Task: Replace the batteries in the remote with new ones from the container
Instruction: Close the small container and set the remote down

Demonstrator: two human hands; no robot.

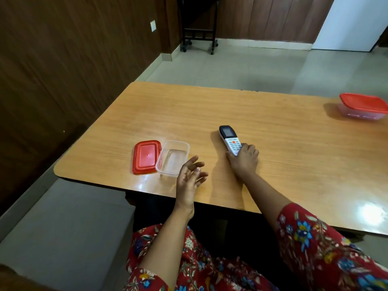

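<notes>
A white remote (230,139) with a dark screen end lies face up on the wooden table (273,127), pointing away from me. My right hand (244,159) covers its near end, fingers closed around it. My left hand (190,179) hovers above the table's front edge with fingers spread and nothing in it, just right of a clear plastic container (173,158). That container stands open and looks empty. Its red lid (146,156) lies flat beside it on the left.
A second clear container with a red lid on (363,106) stands at the table's far right edge. A dark panelled wall runs along the left. A black wheeled stand (198,42) is on the tiled floor beyond the table.
</notes>
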